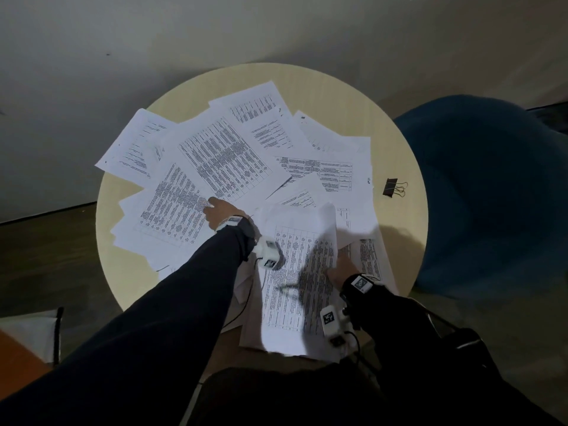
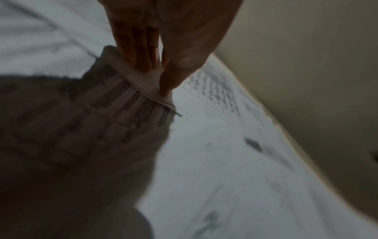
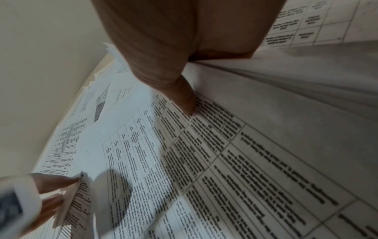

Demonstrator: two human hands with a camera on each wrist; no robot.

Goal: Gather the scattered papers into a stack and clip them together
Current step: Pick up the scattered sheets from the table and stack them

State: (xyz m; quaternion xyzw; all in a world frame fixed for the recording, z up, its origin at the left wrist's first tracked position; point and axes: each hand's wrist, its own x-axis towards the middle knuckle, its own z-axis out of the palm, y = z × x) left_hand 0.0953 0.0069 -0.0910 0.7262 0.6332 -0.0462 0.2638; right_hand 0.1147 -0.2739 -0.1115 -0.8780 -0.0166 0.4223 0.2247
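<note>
Several printed sheets [image 1: 221, 155] lie scattered and overlapping on a round beige table [image 1: 396, 142]. My left hand [image 1: 212, 207] reaches into the middle of them. In the left wrist view its fingers [image 2: 143, 53] and thumb pinch the edge of one sheet [image 2: 131, 97]. My right hand [image 1: 336, 267] holds a gathered stack of papers [image 1: 292, 296] at the near edge. Its thumb [image 3: 184, 103] presses on the top page; its fingers are hidden beneath. A black binder clip [image 1: 394, 188] lies alone on the table at the right, away from both hands.
A dark blue chair [image 1: 491, 195] stands against the table's right side. A pale wall runs behind the table. At the lower left, on the floor side, are a white object [image 1: 30, 330] and an orange surface [image 1: 15, 358]. Bare tabletop shows around the clip.
</note>
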